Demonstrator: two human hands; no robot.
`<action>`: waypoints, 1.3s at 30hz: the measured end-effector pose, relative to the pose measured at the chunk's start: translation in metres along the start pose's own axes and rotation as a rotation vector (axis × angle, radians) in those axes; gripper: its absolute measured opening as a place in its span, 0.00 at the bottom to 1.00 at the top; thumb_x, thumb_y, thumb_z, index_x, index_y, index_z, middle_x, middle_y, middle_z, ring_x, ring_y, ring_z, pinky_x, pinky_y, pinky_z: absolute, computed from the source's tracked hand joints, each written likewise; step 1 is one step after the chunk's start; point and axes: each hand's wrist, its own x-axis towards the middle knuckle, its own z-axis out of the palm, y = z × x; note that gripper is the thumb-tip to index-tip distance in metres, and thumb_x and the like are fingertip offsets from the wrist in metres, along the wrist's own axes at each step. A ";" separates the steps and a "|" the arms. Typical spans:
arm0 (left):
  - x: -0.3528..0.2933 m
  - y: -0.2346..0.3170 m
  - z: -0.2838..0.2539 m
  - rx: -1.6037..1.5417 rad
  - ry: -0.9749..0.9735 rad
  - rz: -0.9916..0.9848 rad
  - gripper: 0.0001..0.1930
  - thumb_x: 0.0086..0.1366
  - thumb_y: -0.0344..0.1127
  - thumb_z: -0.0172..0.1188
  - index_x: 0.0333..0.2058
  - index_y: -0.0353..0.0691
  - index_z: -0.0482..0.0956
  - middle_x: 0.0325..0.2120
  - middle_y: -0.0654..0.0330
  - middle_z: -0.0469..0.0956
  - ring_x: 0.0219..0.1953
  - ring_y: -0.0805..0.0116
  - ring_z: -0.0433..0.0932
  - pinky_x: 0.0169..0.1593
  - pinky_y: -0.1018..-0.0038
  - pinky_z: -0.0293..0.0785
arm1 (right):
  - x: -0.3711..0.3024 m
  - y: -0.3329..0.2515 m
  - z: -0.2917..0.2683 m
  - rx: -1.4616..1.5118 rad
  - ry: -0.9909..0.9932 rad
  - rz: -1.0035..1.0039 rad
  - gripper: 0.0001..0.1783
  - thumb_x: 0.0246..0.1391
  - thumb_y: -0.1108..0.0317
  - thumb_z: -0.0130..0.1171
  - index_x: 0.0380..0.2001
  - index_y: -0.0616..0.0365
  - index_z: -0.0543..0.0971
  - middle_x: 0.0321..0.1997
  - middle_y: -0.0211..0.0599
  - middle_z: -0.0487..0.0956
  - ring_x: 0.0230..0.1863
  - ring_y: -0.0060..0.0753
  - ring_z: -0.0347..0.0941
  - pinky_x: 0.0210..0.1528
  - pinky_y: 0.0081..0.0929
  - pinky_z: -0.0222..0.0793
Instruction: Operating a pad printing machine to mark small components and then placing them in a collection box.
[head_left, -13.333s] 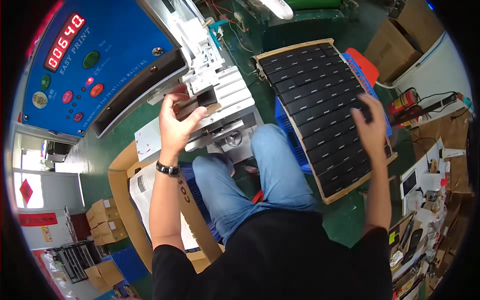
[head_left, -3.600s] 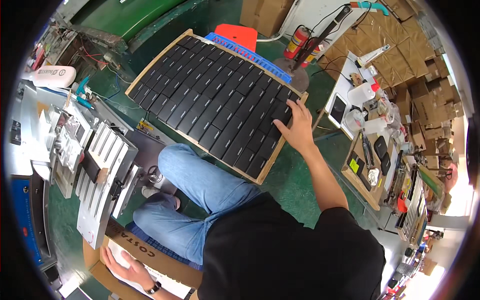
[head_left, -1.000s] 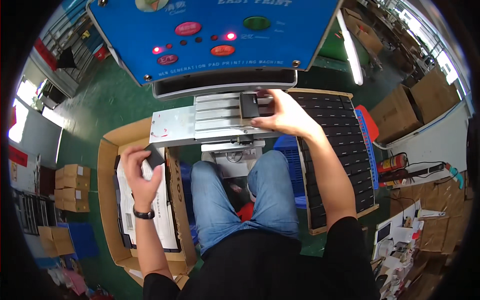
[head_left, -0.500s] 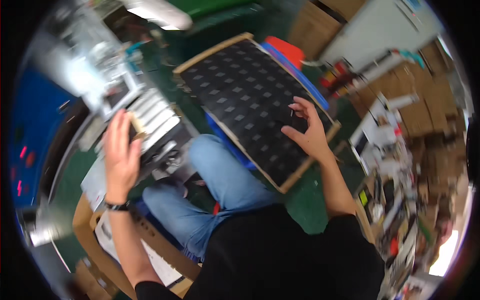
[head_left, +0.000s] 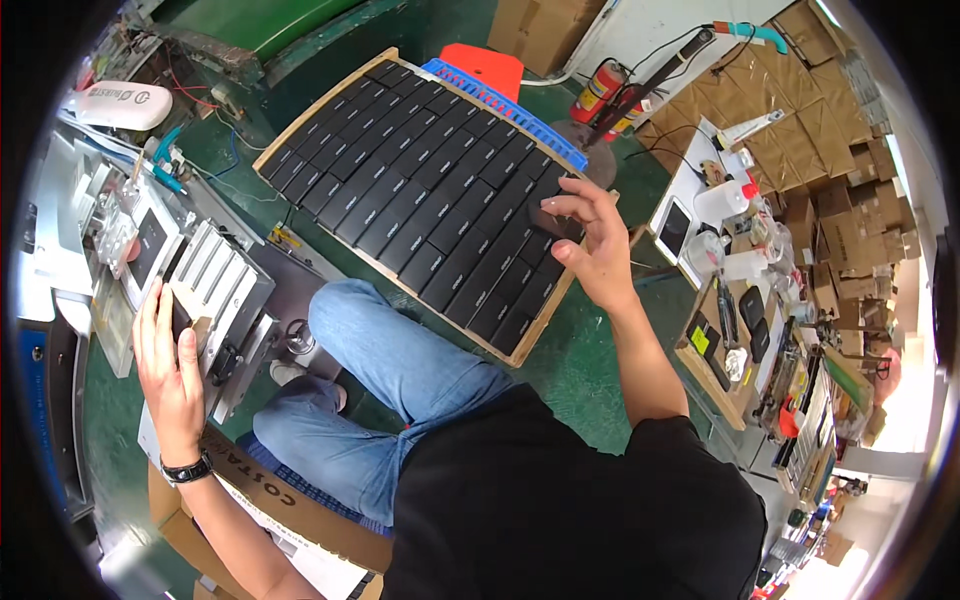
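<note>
In the head view, a wooden-edged tray (head_left: 541, 326) fills the upper middle of the frame, packed with flat, smooth, matte black oblong boxes (head_left: 400, 200) in tight rows, each with a small pale print. The right hand (head_left: 592, 245), toward the tray's right end, has bent fingers and thumb closed on a dark box (head_left: 548, 222), tilted over the rows. At middle left, the left hand (head_left: 168, 372) lies at the edge of a grooved, shiny metal bed (head_left: 235, 290), long fingers straight and thumb apart, alongside another black piece (head_left: 180, 318); whether it grips that piece I cannot tell.

One second ago the right hand was at a box on the metal bed, and the left held a black one over the carton (head_left: 330, 515); now the left is at the bed and the right over the tray. The view has swung too, leaving the blue panel (head_left: 38, 400) at the left rim.

The brown cardboard carton, lower left, holds white printed paper (head_left: 325, 572). A blue plastic lattice (head_left: 510, 112) shows along the tray's far side.
</note>
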 end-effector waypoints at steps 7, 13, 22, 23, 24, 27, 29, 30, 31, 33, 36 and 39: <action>-0.016 -0.005 -0.011 -0.019 -0.089 -0.023 0.29 0.83 0.35 0.47 0.78 0.34 0.64 0.79 0.48 0.63 0.78 0.45 0.64 0.80 0.56 0.57 | -0.003 0.001 0.002 -0.348 0.083 0.108 0.42 0.54 0.65 0.81 0.70 0.58 0.73 0.62 0.43 0.82 0.62 0.39 0.79 0.70 0.36 0.70; -0.014 0.000 0.017 -0.021 -0.014 -0.019 0.32 0.84 0.40 0.43 0.81 0.37 0.57 0.82 0.48 0.58 0.82 0.46 0.57 0.82 0.54 0.50 | -0.037 0.027 -0.118 -0.877 0.380 0.140 0.38 0.59 0.56 0.76 0.67 0.62 0.76 0.63 0.51 0.82 0.64 0.49 0.79 0.68 0.39 0.73; -0.019 -0.003 0.019 0.007 -0.020 0.007 0.34 0.84 0.45 0.42 0.82 0.38 0.55 0.82 0.48 0.57 0.83 0.46 0.54 0.83 0.51 0.45 | -0.062 0.025 -0.295 -1.769 0.513 0.552 0.35 0.63 0.42 0.65 0.56 0.65 0.80 0.56 0.56 0.85 0.60 0.59 0.78 0.62 0.49 0.75; -0.025 -0.004 0.016 0.004 -0.016 0.010 0.34 0.84 0.46 0.43 0.82 0.38 0.55 0.82 0.48 0.57 0.83 0.46 0.54 0.83 0.51 0.46 | -0.056 0.029 -0.301 -1.760 0.493 0.536 0.35 0.63 0.42 0.65 0.56 0.65 0.80 0.56 0.56 0.85 0.60 0.59 0.78 0.62 0.49 0.75; -0.035 -0.005 0.012 0.004 -0.011 0.005 0.34 0.83 0.46 0.43 0.82 0.38 0.55 0.82 0.48 0.57 0.83 0.46 0.54 0.83 0.51 0.46 | -0.049 0.037 -0.307 -1.887 0.466 0.537 0.34 0.63 0.41 0.64 0.53 0.64 0.81 0.54 0.56 0.86 0.57 0.59 0.80 0.59 0.49 0.76; -0.015 0.025 0.007 -0.161 0.024 0.075 0.35 0.75 0.38 0.52 0.79 0.37 0.64 0.79 0.47 0.63 0.81 0.46 0.59 0.81 0.53 0.52 | -0.079 0.029 -0.349 -2.068 0.476 0.434 0.35 0.64 0.35 0.61 0.41 0.62 0.87 0.40 0.51 0.89 0.35 0.58 0.85 0.41 0.50 0.82; -0.028 0.047 -0.002 -0.260 0.007 0.020 0.34 0.70 0.37 0.57 0.74 0.35 0.71 0.76 0.47 0.69 0.78 0.45 0.65 0.80 0.53 0.55 | -0.067 0.073 -0.351 -2.078 0.405 0.211 0.37 0.66 0.34 0.62 0.50 0.64 0.86 0.47 0.54 0.88 0.43 0.58 0.86 0.48 0.50 0.82; -0.040 0.048 0.003 -0.360 0.057 0.036 0.33 0.68 0.38 0.61 0.71 0.35 0.75 0.72 0.48 0.74 0.74 0.45 0.70 0.79 0.54 0.57 | 0.007 0.092 -0.260 -1.976 0.320 0.107 0.37 0.66 0.34 0.62 0.50 0.64 0.86 0.47 0.54 0.88 0.43 0.58 0.86 0.48 0.50 0.82; -0.060 0.055 -0.001 -0.350 0.123 0.048 0.34 0.66 0.38 0.64 0.71 0.37 0.75 0.71 0.49 0.76 0.70 0.46 0.74 0.77 0.53 0.59 | -0.012 0.077 -0.226 -1.779 0.267 0.031 0.33 0.67 0.40 0.63 0.53 0.64 0.85 0.51 0.54 0.87 0.48 0.58 0.84 0.54 0.49 0.79; -0.090 0.067 0.001 -0.255 0.188 0.020 0.31 0.66 0.41 0.68 0.67 0.39 0.78 0.68 0.51 0.78 0.67 0.49 0.77 0.75 0.52 0.62 | -0.048 0.024 -0.223 -1.467 0.200 -0.010 0.27 0.69 0.52 0.65 0.60 0.63 0.82 0.59 0.53 0.84 0.59 0.56 0.80 0.65 0.45 0.74; -0.149 0.068 -0.015 -0.127 0.335 -0.108 0.27 0.65 0.38 0.70 0.62 0.39 0.81 0.62 0.53 0.81 0.62 0.51 0.80 0.71 0.54 0.69 | 0.011 0.052 -0.146 -1.242 0.038 -0.149 0.23 0.72 0.61 0.65 0.64 0.62 0.80 0.68 0.49 0.80 0.69 0.54 0.74 0.74 0.44 0.68; -0.216 0.051 -0.023 -0.170 0.382 -0.443 0.27 0.64 0.35 0.69 0.62 0.37 0.80 0.60 0.53 0.82 0.59 0.49 0.81 0.69 0.57 0.71 | 0.043 0.047 -0.075 -1.022 -0.122 -0.265 0.22 0.73 0.64 0.64 0.64 0.62 0.79 0.71 0.49 0.77 0.71 0.53 0.73 0.75 0.45 0.66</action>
